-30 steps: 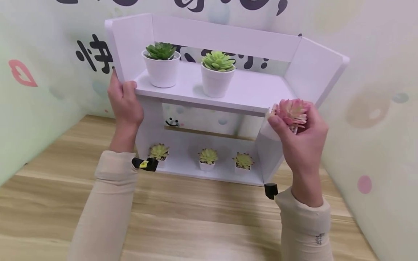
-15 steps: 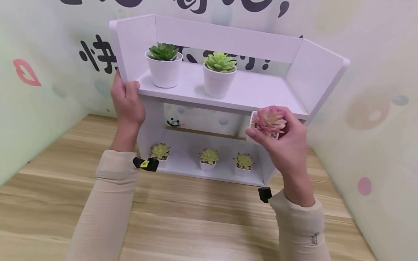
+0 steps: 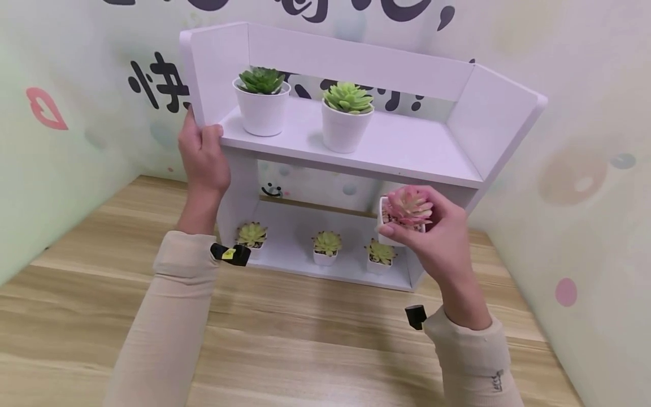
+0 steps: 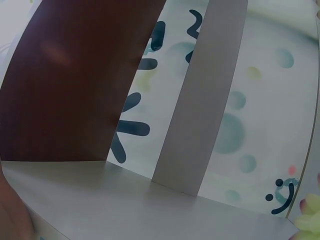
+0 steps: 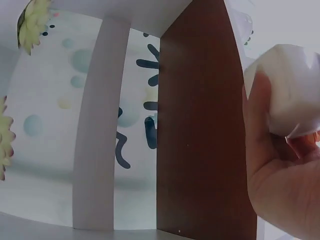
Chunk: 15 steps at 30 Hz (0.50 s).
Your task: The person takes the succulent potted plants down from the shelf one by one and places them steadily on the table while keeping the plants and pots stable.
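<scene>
My left hand (image 3: 205, 161) grips the left edge of a white two-tier shelf (image 3: 412, 127), its thumb on the upper board's front. In my right hand (image 3: 445, 246) is a pink potted succulent (image 3: 408, 206), pinched by its small white pot (image 5: 290, 85). It hangs below the upper board's front edge, in front of the right end of the lower tier. On the upper board stand a dark green succulent (image 3: 261, 107) and a light green succulent (image 3: 347, 124), both in white pots. The lower tier bears small yellow-green succulents at left (image 3: 251, 234), middle (image 3: 327, 243) and right (image 3: 380, 254).
The shelf stands on a wooden table (image 3: 285, 322), close to a patterned wall (image 3: 585, 226). Another wall (image 3: 30, 186) rises at the left. A crossbar (image 4: 200, 100) runs along the shelf's back. Black wrist devices show at the left cuff (image 3: 230, 254) and right cuff (image 3: 416, 316).
My right hand has carried the pink succulent left and down, from the shelf's right upright to in front of the lower tier's opening. My left hand keeps its grip on the shelf.
</scene>
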Tool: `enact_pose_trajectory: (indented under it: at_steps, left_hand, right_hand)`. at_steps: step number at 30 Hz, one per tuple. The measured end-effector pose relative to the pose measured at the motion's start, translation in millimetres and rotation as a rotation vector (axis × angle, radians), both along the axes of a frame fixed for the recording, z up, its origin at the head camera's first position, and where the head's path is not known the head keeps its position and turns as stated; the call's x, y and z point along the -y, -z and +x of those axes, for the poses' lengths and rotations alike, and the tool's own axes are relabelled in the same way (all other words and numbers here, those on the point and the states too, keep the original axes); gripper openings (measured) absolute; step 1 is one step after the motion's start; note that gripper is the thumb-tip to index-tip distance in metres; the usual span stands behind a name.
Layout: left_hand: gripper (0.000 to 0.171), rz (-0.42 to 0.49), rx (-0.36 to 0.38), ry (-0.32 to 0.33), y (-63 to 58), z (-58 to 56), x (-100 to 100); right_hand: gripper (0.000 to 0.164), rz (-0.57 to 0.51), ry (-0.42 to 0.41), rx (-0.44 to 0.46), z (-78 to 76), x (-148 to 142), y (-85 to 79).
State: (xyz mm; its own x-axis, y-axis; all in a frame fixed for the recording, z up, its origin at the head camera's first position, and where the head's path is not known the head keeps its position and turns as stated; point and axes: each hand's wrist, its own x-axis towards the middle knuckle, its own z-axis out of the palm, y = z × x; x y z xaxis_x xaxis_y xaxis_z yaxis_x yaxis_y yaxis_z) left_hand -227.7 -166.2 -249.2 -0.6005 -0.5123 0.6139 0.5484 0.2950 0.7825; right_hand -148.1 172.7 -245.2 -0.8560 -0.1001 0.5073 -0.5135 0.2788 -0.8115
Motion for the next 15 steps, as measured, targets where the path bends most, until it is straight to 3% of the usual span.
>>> enact_pose_trajectory:
  at_steps: [5,11,15]
  left_hand:
    - [0.046,0.007,0.016,-0.005,3.2,-1.9,-0.9]
    - [0.046,0.001,0.001,-0.022,2.7,-0.7,-2.0]
    - [0.046,0.001,0.001,-0.027,0.4,0.6,-1.7]
  right_hand:
    - [0.047,0.068,-0.005,0.064,-1.8,0.5,2.3]
    - [0.053,0.12,0.018,0.201,-4.1,-1.9,3.7]
    - [0.047,0.101,-0.016,0.258,-6.1,-5.2,6.1]
